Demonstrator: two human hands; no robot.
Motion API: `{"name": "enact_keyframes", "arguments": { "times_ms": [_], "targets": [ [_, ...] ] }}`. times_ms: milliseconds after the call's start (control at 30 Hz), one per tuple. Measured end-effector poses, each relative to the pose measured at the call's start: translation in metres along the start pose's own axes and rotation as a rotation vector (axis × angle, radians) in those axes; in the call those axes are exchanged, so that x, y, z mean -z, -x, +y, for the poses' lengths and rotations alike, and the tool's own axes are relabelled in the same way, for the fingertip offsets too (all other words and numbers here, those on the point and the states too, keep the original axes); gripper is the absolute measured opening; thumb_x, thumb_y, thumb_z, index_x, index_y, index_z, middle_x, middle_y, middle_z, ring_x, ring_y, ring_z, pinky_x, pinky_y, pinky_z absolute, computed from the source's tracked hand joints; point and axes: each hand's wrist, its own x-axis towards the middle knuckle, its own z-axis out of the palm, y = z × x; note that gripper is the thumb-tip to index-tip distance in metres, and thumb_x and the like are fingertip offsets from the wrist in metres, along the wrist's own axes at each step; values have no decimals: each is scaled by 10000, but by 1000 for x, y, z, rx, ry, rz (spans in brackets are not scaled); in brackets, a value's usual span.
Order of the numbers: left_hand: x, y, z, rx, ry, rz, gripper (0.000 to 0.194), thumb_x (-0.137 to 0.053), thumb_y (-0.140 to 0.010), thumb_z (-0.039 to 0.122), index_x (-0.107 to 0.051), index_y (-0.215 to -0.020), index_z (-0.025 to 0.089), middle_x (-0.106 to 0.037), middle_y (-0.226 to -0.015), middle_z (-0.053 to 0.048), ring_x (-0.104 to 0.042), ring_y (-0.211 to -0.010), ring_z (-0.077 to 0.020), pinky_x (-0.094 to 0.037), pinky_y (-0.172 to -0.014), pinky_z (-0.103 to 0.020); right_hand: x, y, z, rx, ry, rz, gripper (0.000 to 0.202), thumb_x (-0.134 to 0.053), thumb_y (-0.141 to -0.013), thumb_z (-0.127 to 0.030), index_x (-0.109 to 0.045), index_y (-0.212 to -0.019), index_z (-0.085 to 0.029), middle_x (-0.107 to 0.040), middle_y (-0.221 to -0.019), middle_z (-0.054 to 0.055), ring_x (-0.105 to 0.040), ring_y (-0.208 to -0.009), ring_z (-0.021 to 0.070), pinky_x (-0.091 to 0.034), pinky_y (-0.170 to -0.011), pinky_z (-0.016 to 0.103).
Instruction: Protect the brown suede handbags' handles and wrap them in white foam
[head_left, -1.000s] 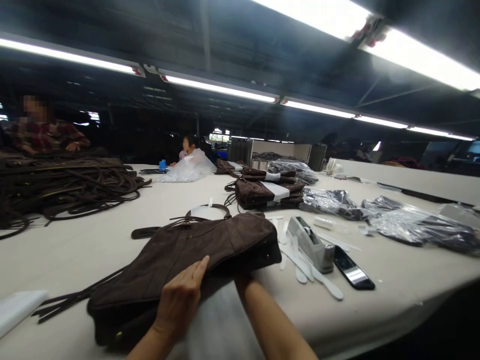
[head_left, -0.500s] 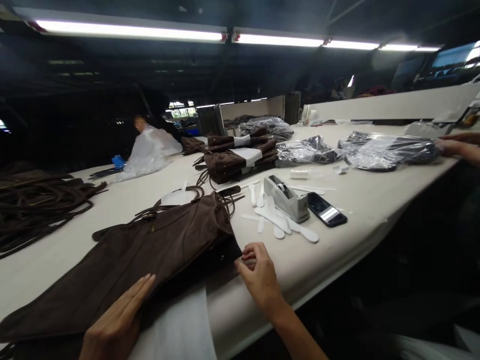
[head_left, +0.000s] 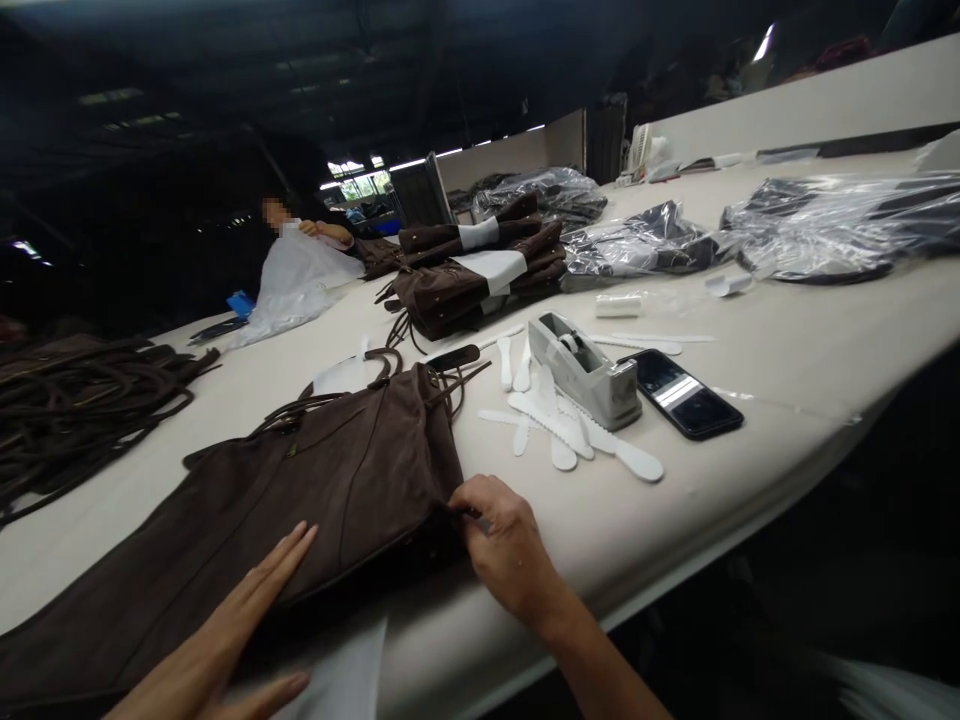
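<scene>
A dark brown handbag (head_left: 330,480) lies on its side along the front of the table, its handles pointing away from me. My left hand (head_left: 232,640) rests on the bag's near side, fingers stretched out flat and thumb apart. At the bag's right-hand corner, my right hand (head_left: 502,540) is closed, pinching the dark edge between thumb and fingers. A strip of white sheet (head_left: 345,665) shows beneath the bag near the table's front edge. The underside of the bag is hidden.
Right of the bag are several white plastic knives (head_left: 555,425), a grey tape dispenser (head_left: 585,370) and a phone (head_left: 682,392). Behind stand stacked brown bags (head_left: 450,290) and plastic-wrapped bags (head_left: 825,230). Brown straps (head_left: 82,410) lie left. A person (head_left: 315,235) handles white plastic farther back.
My right hand has moved slightly left and now grips the bag's corner. My left hand still lies flat on the bag. The view has tilted downward, and the other person's hand at far right has left view.
</scene>
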Motion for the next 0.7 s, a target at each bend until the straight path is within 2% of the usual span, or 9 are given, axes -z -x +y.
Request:
{"name": "enact_keyframes", "arguments": {
  "times_ms": [67,133,200,300,400,467,533,600,700],
  "targets": [
    [21,-27,9,-55,87,-59,787,-527,-887,460,-115,-1538,299,-274,-1565,-62,-384,-1372,-295,-391,-1087,-438,1,-1,0,-9,-17,-9,273,-493,-757,1,-643,-806,-220,-626,-810,4,-561,-818,159,-436,-756,266],
    [33,-59,21,-67,133,10,703,-438,-929,513,-151,-1533,296,-263,-1572,-53,-354,-1390,-291,-350,-1110,-457,2,-2,0,-25,-36,-18,255,-501,-768,-16,-646,-817,-219,-624,-813,1,-564,-815,156,-436,-757,260],
    [34,-87,35,-75,173,57,756,-420,-915,601,-149,-1535,266,-221,-1586,-71,-301,-1417,-293,-328,-1122,-463,3,-1,1,-53,-44,-37,230,-521,-801,-60,-670,-860,-226,-638,-839,-1,-574,-819,152,-440,-752,251],
    [20,-114,54,-184,179,-35,898,-527,-841,655,-128,-1535,249,-215,-1582,-95,-243,-1435,-304,-263,-1144,-510,0,-2,2,-127,-1,-58,260,-553,-828,-129,-708,-1000,-248,-666,-872,3,-589,-783,145,-446,-754,251],
    [0,-117,59,-220,178,-132,768,-552,-900,480,-164,-1524,258,-308,-1541,-94,-282,-1421,-279,-210,-1157,-543,-4,-9,4,-271,76,-43,283,-594,-780,-144,-710,-1025,-225,-648,-740,-6,-563,-646,131,-436,-681,254],
    [-11,-112,55,-212,219,-176,597,-455,-955,316,-234,-1507,269,-365,-1515,-68,-320,-1407,-237,-210,-1166,-522,-6,-16,6,-374,88,-52,224,-627,-728,-145,-700,-932,-199,-601,-633,-30,-528,-579,117,-406,-606,241],
    [-18,-105,50,-218,258,-192,552,-375,-961,217,-263,-1499,273,-385,-1506,-45,-334,-1400,-207,-208,-1171,-505,-5,-22,7,-437,49,-91,193,-645,-682,-128,-672,-864,-185,-572,-596,-49,-515,-564,105,-383,-565,223],
    [-22,-100,49,-234,277,-162,581,-337,-954,163,-218,-1509,281,-357,-1522,-35,-334,-1399,-199,-207,-1169,-505,-3,-25,10,-451,-53,-138,213,-642,-671,-117,-657,-874,-181,-569,-618,-55,-513,-569,92,-384,-550,204],
    [-25,-95,55,-242,284,-51,660,-343,-946,140,-68,-1528,289,-315,-1538,-50,-334,-1397,-226,-229,-1157,-525,2,-24,18,-440,-293,-200,277,-610,-736,-163,-646,-1010,-180,-600,-711,-36,-536,-588,87,-431,-555,199]
  ]
}}
